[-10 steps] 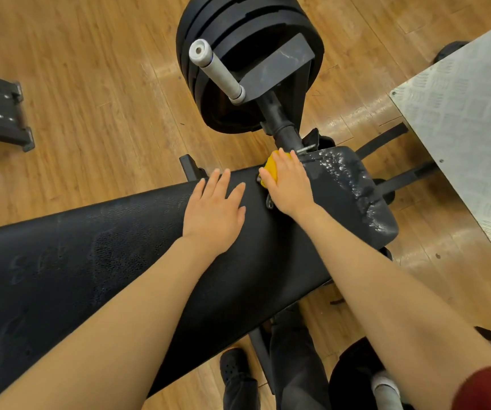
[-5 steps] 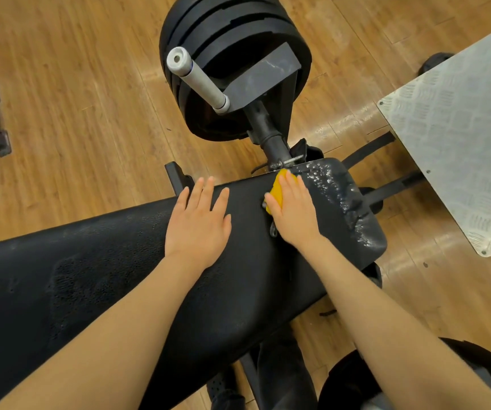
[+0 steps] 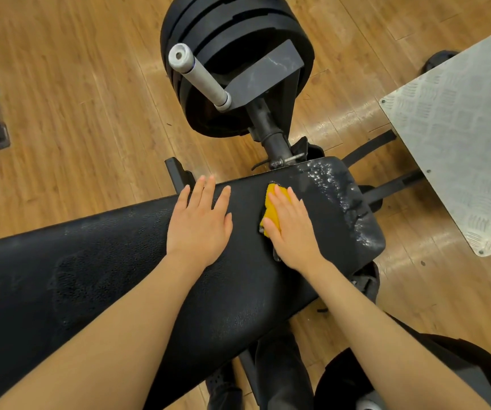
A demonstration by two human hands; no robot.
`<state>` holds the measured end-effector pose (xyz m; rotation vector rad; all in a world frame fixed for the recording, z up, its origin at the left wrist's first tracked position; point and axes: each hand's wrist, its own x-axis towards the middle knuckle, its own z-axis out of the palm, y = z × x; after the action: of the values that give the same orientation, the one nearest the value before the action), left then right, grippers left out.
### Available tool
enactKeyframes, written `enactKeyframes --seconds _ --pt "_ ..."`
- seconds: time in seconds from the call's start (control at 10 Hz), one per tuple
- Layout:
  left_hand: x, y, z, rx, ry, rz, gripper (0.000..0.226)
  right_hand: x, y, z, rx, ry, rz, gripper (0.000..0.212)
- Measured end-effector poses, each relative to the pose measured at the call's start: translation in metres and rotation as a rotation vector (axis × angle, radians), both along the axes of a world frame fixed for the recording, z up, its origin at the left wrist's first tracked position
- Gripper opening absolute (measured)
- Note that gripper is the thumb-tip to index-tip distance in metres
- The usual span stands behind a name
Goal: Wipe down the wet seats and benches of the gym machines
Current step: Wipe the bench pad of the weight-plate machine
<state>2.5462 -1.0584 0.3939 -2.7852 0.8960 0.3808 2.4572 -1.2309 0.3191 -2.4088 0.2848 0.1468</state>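
Under our flat right hand (image 3: pixel 293 229) we press a yellow sponge (image 3: pixel 271 207) onto the bench (image 3: pixel 114 279), droplets just beyond the fingertips, while our left hand (image 3: pixel 199 223) rests spread alongside, apparently bracing.

Both bare forearms reach forward from the bottom of the view, roughly parallel, over the counter. The left hand (image 3: pixel 198 223) lies palm down, fingers straight and slightly spread, tips near the far edge. The right hand (image 3: pixel 290 229) is just beside it, nearer the right end, also palm down with fingers straight and close together, pressing flat. Both wrists are nearly straight. The hands do not touch.
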Motion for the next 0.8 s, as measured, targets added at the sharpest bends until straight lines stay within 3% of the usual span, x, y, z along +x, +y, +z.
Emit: enactKeyframes --seconds 0.1,0.3,0.6,0.8 --pt "0.0 0.0 -0.001 0.005 -0.001 -0.001 0.058 0.03 -0.021 -0.016 -0.087 0.052 -0.041 0.059" --pt "-0.001 0.001 0.0 -0.001 -0.01 -0.006 0.057 0.067 -0.048 -0.03 -0.051 0.118 -0.253 0.058" --pt "-0.001 -0.001 -0.001 0.02 -0.014 -0.002 0.058 -0.02 0.018 0.007 -0.012 0.098 -0.198 0.063" --pt "0.0 0.0 -0.001 0.023 -0.009 -0.005 0.058 0.023 -0.031 -0.02 -0.052 0.163 -0.307 0.063"
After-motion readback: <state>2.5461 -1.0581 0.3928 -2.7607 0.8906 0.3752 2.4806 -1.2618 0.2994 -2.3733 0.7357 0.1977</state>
